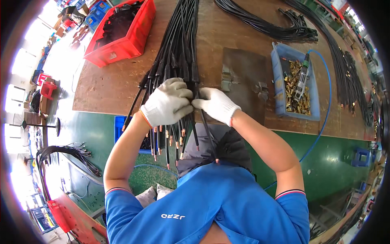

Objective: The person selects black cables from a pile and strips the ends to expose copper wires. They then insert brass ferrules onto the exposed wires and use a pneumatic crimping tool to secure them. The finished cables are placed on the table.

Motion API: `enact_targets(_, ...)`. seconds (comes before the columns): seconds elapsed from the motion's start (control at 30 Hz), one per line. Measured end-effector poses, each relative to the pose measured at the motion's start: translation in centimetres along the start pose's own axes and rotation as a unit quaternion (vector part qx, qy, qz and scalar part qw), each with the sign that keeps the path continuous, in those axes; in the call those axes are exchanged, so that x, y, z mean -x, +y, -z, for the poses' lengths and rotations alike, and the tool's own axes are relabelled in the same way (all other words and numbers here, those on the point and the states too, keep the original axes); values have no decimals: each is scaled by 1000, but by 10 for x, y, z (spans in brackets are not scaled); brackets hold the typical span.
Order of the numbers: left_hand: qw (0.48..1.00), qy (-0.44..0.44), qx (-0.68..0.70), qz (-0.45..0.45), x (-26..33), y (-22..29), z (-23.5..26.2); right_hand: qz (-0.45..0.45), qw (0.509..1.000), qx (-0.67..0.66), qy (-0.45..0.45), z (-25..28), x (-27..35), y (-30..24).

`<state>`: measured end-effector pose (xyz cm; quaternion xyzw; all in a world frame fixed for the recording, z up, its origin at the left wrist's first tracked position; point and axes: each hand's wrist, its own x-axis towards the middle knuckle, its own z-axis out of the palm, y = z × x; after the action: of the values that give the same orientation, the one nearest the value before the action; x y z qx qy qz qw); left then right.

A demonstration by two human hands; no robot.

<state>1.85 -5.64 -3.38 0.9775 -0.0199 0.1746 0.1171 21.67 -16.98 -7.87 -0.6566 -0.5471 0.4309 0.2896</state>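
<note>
Many cables lie across the bench, ends overhanging its edge; left hand curls around some, right hand seems to pinch one; loosened grip could let the overhang drag some down.

The only clear lettering is a short row of white capital letters printed across the chest of the blue polo shirt worn by the person. On the outer wall of the red plastic crate, at the table's upper left, sits a small pale mark, too blurred to read. The red bin at the far left has a white marking near its top, also too small and distorted to make out.
</note>
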Motion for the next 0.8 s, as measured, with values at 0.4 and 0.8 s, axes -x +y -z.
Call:
enact_targets(0.4, 991, 85, -98, -35, -63, -13, 9, 28, 997, -23, -72, 63, 3, -38)
enact_targets(0.8, 980, 10, -189, 62, 22, -86, 73, 169, 935, 310, 33, 61, 18, -27)
